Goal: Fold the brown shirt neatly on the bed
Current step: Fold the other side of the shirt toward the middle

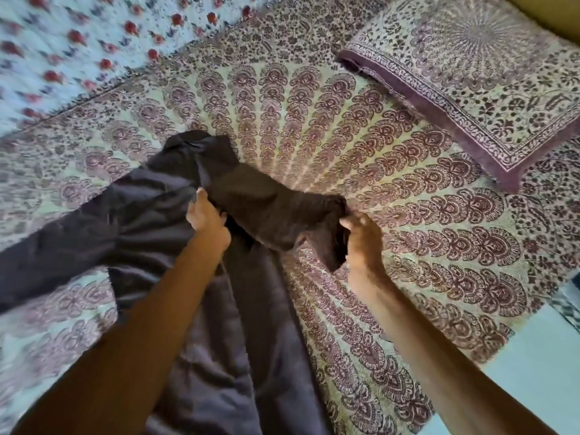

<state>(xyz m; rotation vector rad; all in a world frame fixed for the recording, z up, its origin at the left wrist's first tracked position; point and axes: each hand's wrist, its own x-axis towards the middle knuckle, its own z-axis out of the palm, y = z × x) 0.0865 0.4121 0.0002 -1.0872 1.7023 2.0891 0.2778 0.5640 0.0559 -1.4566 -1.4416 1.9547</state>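
Observation:
The brown shirt [150, 215] lies spread over the patterned bed sheet [392, 189], its body running toward me and one sleeve stretching off to the left. My left hand [207, 219] pinches the cloth near the shoulder. A second sleeve runs across to the right, where my right hand [361, 238] grips its cuff end, lifted slightly off the sheet. The collar end bunches up at the far side of the shirt.
A matching patterned pillow [470, 76] lies at the back right. A white blanket with red flowers [78, 42] covers the back left. The bed's right edge and a pale floor [533, 356] show at lower right.

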